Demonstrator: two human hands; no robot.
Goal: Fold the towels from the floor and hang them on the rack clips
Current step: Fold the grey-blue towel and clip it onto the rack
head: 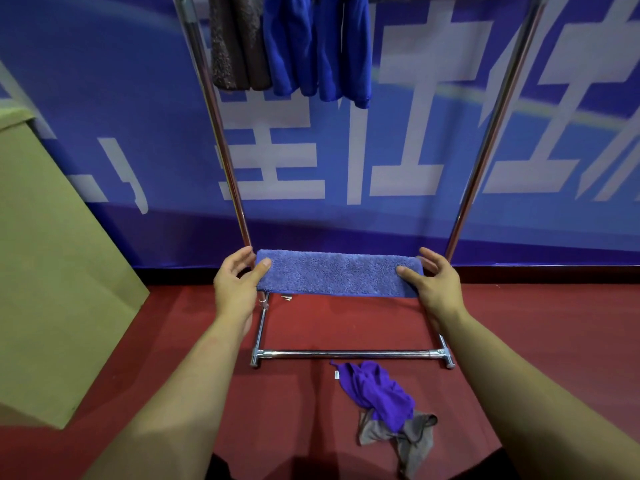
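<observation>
A folded blue-purple towel [337, 273] is stretched flat between my hands, in the air in front of the rack. My left hand [237, 284] pinches its left end, thumb on top. My right hand [434, 284] pinches its right end the same way. On the red floor near me lie a crumpled purple towel [377, 389] and a grey towel [408, 441] partly under it. At the top of the chrome rack [346, 354] hang a brown towel [235, 43] and two blue towels [318, 46]; the clips are out of view.
A large cardboard box [52, 271] stands at the left. A blue banner with white characters [346, 150] covers the wall behind the rack. The rack's uprights [221, 140] rise on both sides of the held towel.
</observation>
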